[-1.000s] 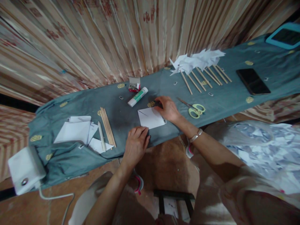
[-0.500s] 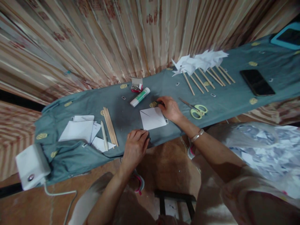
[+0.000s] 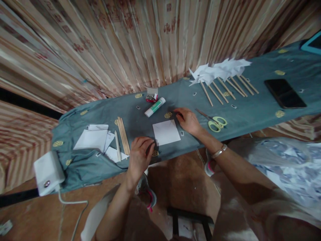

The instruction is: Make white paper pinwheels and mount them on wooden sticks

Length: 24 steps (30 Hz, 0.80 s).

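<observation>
A white paper square (image 3: pixel 166 132) lies flat on the grey-blue cloth (image 3: pixel 140 122) in front of me. My left hand (image 3: pixel 139 155) rests on the cloth just left of the square's near corner, fingers curled under, nothing visible in them. My right hand (image 3: pixel 188 120) sits at the square's far right corner, its fingertips pinched together on the cloth just past that corner; what they hold is too small to make out. A green-and-white glue stick (image 3: pixel 155 107) and a small open box of pins (image 3: pixel 151 97) lie beyond the paper.
Yellow-handled scissors (image 3: pixel 215 122) lie right of my right hand. White paper pinwheels on wooden sticks (image 3: pixel 220 72) and a black phone (image 3: pixel 285 93) sit further right. Loose sticks (image 3: pixel 123 139), a white pen (image 3: pixel 117 150), paper sheets (image 3: pixel 91 139) and a white box (image 3: pixel 48 172) are on the left.
My left hand has drawn back slightly from the paper's near corner. The diagonal fold line seen on the square earlier no longer shows. My view has shifted, so everything sits lower and further right.
</observation>
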Each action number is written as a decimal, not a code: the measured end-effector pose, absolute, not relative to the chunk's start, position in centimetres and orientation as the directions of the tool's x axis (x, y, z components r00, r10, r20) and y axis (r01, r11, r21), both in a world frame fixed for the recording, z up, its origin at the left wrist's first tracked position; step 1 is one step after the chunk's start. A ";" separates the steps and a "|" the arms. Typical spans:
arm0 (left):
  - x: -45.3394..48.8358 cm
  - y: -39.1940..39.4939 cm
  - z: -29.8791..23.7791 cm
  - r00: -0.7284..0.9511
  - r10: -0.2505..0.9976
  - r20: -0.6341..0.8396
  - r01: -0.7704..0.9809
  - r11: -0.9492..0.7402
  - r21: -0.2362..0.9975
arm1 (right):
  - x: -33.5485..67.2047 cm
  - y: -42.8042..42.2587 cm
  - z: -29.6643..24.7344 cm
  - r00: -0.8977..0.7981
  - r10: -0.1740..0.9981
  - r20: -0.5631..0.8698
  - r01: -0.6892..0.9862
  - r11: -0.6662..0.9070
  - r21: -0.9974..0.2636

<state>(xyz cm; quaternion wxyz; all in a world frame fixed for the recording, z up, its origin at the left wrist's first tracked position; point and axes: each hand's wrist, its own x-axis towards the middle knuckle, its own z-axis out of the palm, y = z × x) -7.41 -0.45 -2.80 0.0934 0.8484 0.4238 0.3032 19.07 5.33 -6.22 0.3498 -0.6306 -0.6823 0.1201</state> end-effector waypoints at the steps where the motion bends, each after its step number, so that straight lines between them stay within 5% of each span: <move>1: -7.4 -0.1 -2.9 0.429 0.792 0.435 0.665 -0.603 0.441 | 19.0 5.3 -6.2 0.047 0.945 0.323 0.774 0.170 -0.610; 12: -4.0 8.1 -5.7 0.091 0.916 0.391 0.649 -0.352 0.674 | 18.2 3.9 -5.1 0.085 0.957 0.279 0.755 0.121 -0.644; 24: -2.3 11.8 -6.0 0.117 0.921 0.372 0.788 -0.314 0.529 | 18.7 2.5 -3.8 0.015 0.962 0.273 0.762 0.166 -0.626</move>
